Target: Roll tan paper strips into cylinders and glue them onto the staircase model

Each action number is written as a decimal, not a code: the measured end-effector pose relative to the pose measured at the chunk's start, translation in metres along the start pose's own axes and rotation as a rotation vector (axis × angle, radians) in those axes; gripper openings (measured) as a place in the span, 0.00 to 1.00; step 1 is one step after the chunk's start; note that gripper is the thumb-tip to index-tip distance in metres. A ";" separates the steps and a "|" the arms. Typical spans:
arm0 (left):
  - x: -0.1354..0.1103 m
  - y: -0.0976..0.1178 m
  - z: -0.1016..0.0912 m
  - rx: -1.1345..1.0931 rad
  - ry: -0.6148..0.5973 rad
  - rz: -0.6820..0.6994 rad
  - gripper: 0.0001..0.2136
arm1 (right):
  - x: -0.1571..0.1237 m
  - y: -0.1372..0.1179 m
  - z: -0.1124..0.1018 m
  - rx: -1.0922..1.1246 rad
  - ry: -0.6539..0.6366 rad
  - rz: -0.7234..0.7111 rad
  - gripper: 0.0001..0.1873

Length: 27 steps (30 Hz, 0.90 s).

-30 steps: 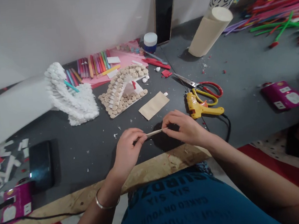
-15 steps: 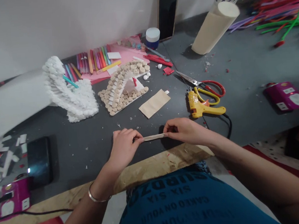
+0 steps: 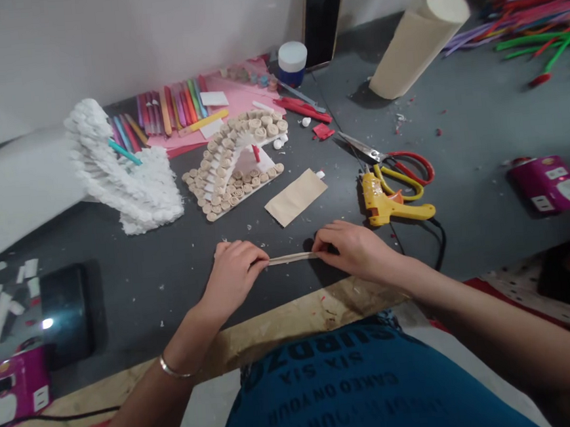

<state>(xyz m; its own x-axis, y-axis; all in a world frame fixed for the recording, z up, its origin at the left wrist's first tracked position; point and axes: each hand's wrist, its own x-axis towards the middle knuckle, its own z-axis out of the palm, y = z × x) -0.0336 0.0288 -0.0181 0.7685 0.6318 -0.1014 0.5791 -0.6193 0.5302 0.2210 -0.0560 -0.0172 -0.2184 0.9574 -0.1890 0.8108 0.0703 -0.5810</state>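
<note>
Between my two hands, close to the table's front edge, stretches a narrow beige folded strip (image 3: 292,258), perhaps crepe paper. My left hand (image 3: 237,270) pinches its left end between thumb and fingers. The right end is pinched by my right hand (image 3: 349,244). Just beyond lies a flat beige piece (image 3: 296,197) with a small white tip at its far corner. Behind that stands a small arch-shaped model (image 3: 242,164) covered in rolled beige coils, with a red bit under the arch. A yellow glue gun (image 3: 387,202) rests past my right hand, touching or close to the scissors (image 3: 404,168).
A white fluffy model (image 3: 129,180) stands at left, with coloured sticks (image 3: 173,109) behind. A beige roll (image 3: 417,45) stands at the back right near pipe cleaners (image 3: 536,16). Purple boxes (image 3: 552,182), a lit phone (image 3: 68,313) and a cord (image 3: 59,415) lie at the sides.
The strip between my hands looks narrower, with a fold line along it. Both hands keep their pinch and have barely moved. The view has shifted slightly.
</note>
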 end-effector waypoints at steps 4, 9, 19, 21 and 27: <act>-0.001 -0.011 0.004 -0.027 0.025 0.100 0.08 | -0.001 0.003 0.000 0.022 0.008 -0.070 0.07; -0.003 -0.020 0.010 -0.023 0.079 0.240 0.11 | -0.004 0.009 0.003 -0.018 0.060 -0.224 0.14; -0.008 -0.020 0.004 0.064 -0.052 0.289 0.15 | -0.009 0.014 0.007 -0.276 0.126 -0.472 0.19; -0.011 -0.021 0.003 0.060 -0.078 0.290 0.15 | -0.010 0.013 0.005 -0.307 0.091 -0.505 0.20; -0.013 -0.024 0.005 0.067 -0.040 0.335 0.13 | -0.016 0.014 0.005 -0.370 0.039 -0.536 0.21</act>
<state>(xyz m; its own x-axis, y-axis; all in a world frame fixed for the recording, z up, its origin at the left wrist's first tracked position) -0.0565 0.0336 -0.0336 0.9282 0.3703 0.0353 0.3084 -0.8192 0.4834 0.2330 -0.0723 -0.0261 -0.6300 0.7720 0.0841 0.7301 0.6257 -0.2747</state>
